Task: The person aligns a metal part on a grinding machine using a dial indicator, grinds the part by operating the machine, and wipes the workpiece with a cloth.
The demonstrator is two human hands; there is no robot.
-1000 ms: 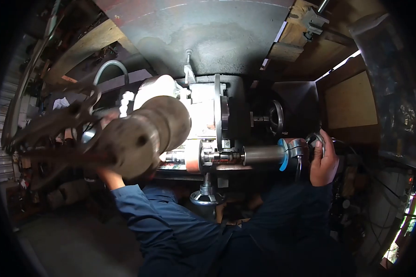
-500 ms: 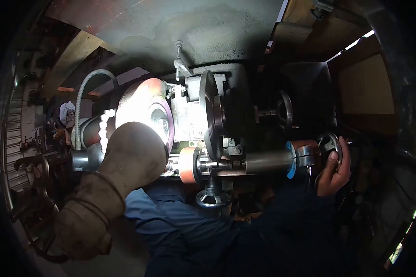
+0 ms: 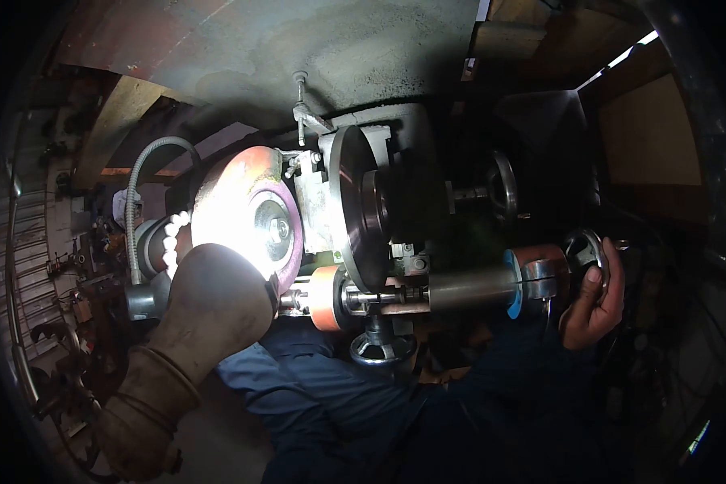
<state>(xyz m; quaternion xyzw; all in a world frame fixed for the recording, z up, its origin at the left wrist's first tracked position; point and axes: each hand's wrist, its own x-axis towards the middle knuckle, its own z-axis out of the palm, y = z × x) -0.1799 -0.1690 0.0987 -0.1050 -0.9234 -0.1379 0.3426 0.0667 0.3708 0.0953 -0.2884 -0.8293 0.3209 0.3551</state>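
My right hand [image 3: 599, 300] is wrapped round the rim of a small metal handwheel [image 3: 586, 250] at the right end of the machine. Beside it sit a clamp [image 3: 540, 278], a blue ring [image 3: 511, 284] and a grey metal cylinder [image 3: 472, 291]. My left hand is hidden behind a large brown lamp housing [image 3: 218, 298]; only the blue sleeve shows below it. Next to the housing stands a brightly lit grinding wheel [image 3: 292, 234] under an orange guard [image 3: 254, 165]. An orange-rimmed roller [image 3: 326, 298] lies right of the wheel, below a large metal disc [image 3: 353, 210].
A chrome handwheel [image 3: 382, 345] sticks out at the front, near my body. Another handwheel [image 3: 503, 189] stands behind the cylinder. A flexible metal hose [image 3: 133, 202] curves up at the left. A grey metal panel [image 3: 363, 48] rises at the back.
The view has shifted, and the brown lamp housing now stands lower left, uncovering the grinding wheel. My left forearm has gone out of sight behind it. My right hand stays on the handwheel.
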